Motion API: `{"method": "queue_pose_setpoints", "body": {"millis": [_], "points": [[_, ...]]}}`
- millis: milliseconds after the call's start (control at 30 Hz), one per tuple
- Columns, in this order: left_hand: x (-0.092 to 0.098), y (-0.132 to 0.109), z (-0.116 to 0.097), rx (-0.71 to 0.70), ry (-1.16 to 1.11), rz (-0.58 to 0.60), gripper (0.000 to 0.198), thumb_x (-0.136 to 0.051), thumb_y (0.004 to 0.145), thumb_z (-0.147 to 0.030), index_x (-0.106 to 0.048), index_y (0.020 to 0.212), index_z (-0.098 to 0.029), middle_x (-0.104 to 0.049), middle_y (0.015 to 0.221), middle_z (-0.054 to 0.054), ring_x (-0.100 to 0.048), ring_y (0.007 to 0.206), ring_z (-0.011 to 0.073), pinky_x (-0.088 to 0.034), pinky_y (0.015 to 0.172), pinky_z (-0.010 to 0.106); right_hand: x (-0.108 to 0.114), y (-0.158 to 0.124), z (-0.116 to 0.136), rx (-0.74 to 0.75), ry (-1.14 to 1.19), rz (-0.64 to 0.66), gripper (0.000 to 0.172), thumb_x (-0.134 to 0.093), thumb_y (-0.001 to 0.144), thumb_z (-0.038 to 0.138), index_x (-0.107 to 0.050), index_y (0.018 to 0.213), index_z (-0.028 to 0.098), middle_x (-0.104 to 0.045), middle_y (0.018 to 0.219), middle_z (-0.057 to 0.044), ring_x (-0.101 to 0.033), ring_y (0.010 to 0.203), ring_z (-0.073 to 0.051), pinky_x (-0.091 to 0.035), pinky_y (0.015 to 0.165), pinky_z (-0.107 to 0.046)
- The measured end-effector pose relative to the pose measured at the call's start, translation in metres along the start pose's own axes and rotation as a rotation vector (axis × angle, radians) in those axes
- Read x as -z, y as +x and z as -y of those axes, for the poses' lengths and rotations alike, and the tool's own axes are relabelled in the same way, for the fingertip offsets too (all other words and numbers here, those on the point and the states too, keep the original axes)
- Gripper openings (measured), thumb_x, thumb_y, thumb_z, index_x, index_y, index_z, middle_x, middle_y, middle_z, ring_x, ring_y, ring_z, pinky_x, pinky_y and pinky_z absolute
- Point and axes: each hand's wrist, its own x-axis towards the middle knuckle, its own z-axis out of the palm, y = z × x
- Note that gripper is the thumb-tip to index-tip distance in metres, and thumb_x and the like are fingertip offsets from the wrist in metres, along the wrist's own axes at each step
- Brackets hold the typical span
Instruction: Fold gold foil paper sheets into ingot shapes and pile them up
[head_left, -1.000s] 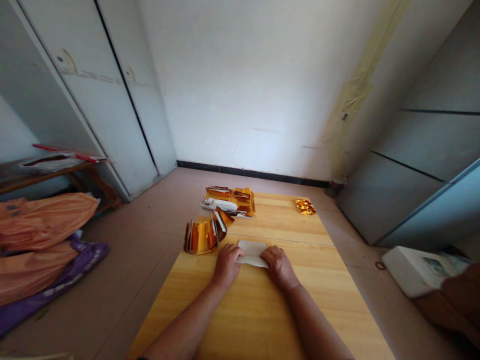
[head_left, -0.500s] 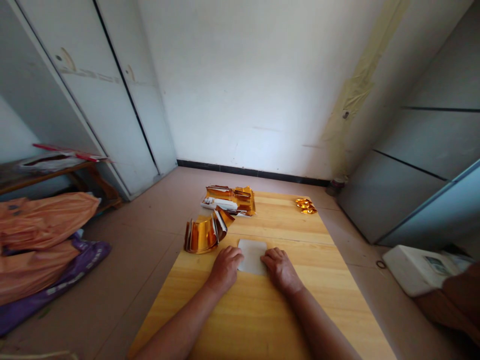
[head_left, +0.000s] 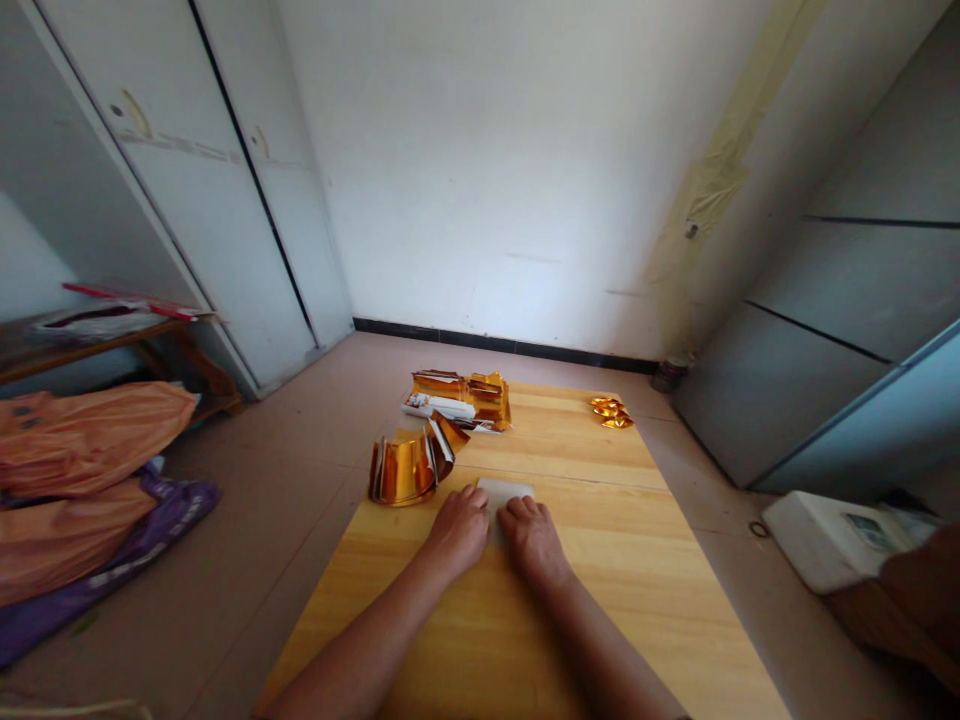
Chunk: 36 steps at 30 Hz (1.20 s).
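A small pale grey sheet of paper [head_left: 507, 489] lies on the wooden table [head_left: 600, 600] in front of me, its far edge showing beyond my fingers. My left hand [head_left: 459, 526] presses on the sheet's left part with curled fingers. Close beside it, my right hand [head_left: 534, 542] has its fingers bent over the right part, and a narrow gap separates the two hands. Most of the near half of the sheet is hidden under them. Just past my left hand stands a fanned, curved stack of gold foil paper [head_left: 405, 470].
Behind that stack lies another pile of gold and white paper [head_left: 457, 400]. Several folded gold foil pieces [head_left: 611, 411] sit at the table's far right corner. A white box [head_left: 825, 540] stands on the floor to the right; orange and purple bags [head_left: 82, 440] lie at left.
My right hand has slid left over the paper, and my left hand has shifted slightly right. Less of the sheet shows between them. The foil stacks stay in place.
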Motion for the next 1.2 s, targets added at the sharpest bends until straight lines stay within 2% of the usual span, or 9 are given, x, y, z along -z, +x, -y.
{"method": "queue_pose_setpoints", "body": {"millis": [133, 300, 500, 633, 700, 767, 867, 1000, 1200], "points": [[-0.009, -0.002, 0.004, -0.028, 0.006, -0.017, 0.024, -0.044, 0.086, -0.013, -0.065, 0.074, -0.014, -0.058, 0.084, 0.008, -0.051, 0.089, 0.0216, -0.039, 0.074, 0.033, -0.002, -0.005, 0.003, -0.034, -0.004, -0.003, 0.016, -0.046, 0.09, 0.018, -0.06, 0.097, 0.022, -0.058, 0.098, -0.005, -0.047, 0.092, -0.02, -0.031, 0.073, -0.031], [-0.014, -0.005, 0.006, -0.014, -0.01, -0.038, 0.021, -0.045, 0.085, -0.011, -0.062, 0.073, -0.015, -0.058, 0.084, 0.006, -0.051, 0.086, 0.0197, -0.04, 0.076, 0.031, -0.005, -0.019, -0.014, -0.122, -0.009, -0.021, 0.018, -0.047, 0.089, 0.015, -0.061, 0.095, 0.023, -0.058, 0.098, -0.005, -0.047, 0.093, -0.019, -0.03, 0.075, -0.031], [-0.017, -0.009, -0.011, -0.02, 0.003, -0.082, 0.019, -0.046, 0.087, -0.012, -0.061, 0.095, -0.02, -0.057, 0.09, 0.005, -0.05, 0.088, 0.0196, -0.04, 0.075, 0.031, -0.002, -0.027, -0.032, -0.2, 0.033, -0.044, 0.022, -0.046, 0.089, 0.014, -0.065, 0.091, 0.024, -0.059, 0.095, -0.005, -0.048, 0.094, -0.019, -0.031, 0.074, -0.029], [-0.021, -0.007, -0.018, 0.006, 0.046, -0.111, 0.026, -0.046, 0.088, -0.015, -0.059, 0.108, -0.024, -0.056, 0.091, 0.005, -0.05, 0.088, 0.0206, -0.039, 0.074, 0.033, 0.001, -0.014, -0.039, -0.226, 0.113, -0.049, 0.023, -0.045, 0.088, 0.016, -0.066, 0.086, 0.023, -0.061, 0.095, -0.006, -0.051, 0.093, -0.018, -0.034, 0.073, -0.027], [-0.023, -0.006, -0.018, 0.006, 0.048, -0.12, 0.028, -0.046, 0.088, -0.016, -0.058, 0.112, -0.025, -0.056, 0.091, 0.005, -0.05, 0.09, 0.0209, -0.039, 0.075, 0.033, 0.002, -0.006, -0.042, -0.241, 0.144, -0.081, 0.023, -0.048, 0.085, 0.015, -0.065, 0.097, 0.023, -0.061, 0.102, -0.006, -0.051, 0.096, -0.018, -0.036, 0.075, -0.027], [-0.025, -0.007, -0.017, 0.003, 0.034, -0.133, 0.029, -0.046, 0.089, -0.016, -0.058, 0.113, -0.026, -0.055, 0.093, 0.005, -0.049, 0.091, 0.0207, -0.039, 0.076, 0.033, 0.004, 0.002, -0.044, -0.26, 0.154, -0.101, 0.031, -0.051, 0.082, 0.018, -0.06, 0.111, 0.023, -0.06, 0.11, -0.007, -0.049, 0.102, -0.02, -0.036, 0.078, -0.028], [-0.027, -0.008, -0.015, 0.0, -0.001, -0.162, 0.03, -0.047, 0.088, -0.014, -0.058, 0.113, -0.026, -0.055, 0.099, 0.005, -0.049, 0.094, 0.0203, -0.039, 0.079, 0.033, 0.007, 0.014, -0.046, -0.284, 0.155, -0.059, 0.038, -0.056, 0.079, 0.025, -0.057, 0.117, 0.022, -0.058, 0.115, -0.007, -0.046, 0.107, -0.023, -0.036, 0.082, -0.031], [-0.029, -0.009, -0.015, -0.008, -0.03, -0.18, 0.029, -0.048, 0.087, -0.014, -0.058, 0.112, -0.026, -0.055, 0.104, 0.004, -0.048, 0.097, 0.0201, -0.039, 0.081, 0.034, 0.013, 0.028, -0.048, -0.29, 0.182, 0.048, 0.037, -0.06, 0.073, 0.028, -0.06, 0.11, 0.023, -0.06, 0.107, -0.006, -0.047, 0.105, -0.023, -0.034, 0.082, -0.034], [-0.031, -0.009, -0.014, -0.005, -0.029, -0.195, 0.029, -0.048, 0.088, -0.015, -0.058, 0.112, -0.027, -0.056, 0.103, 0.004, -0.048, 0.096, 0.0203, -0.039, 0.081, 0.035, 0.02, 0.043, -0.05, -0.287, 0.218, 0.145, 0.02, -0.062, 0.069, 0.026, -0.063, 0.089, 0.022, -0.059, 0.101, -0.004, -0.048, 0.101, -0.021, -0.032, 0.078, -0.032]]}}
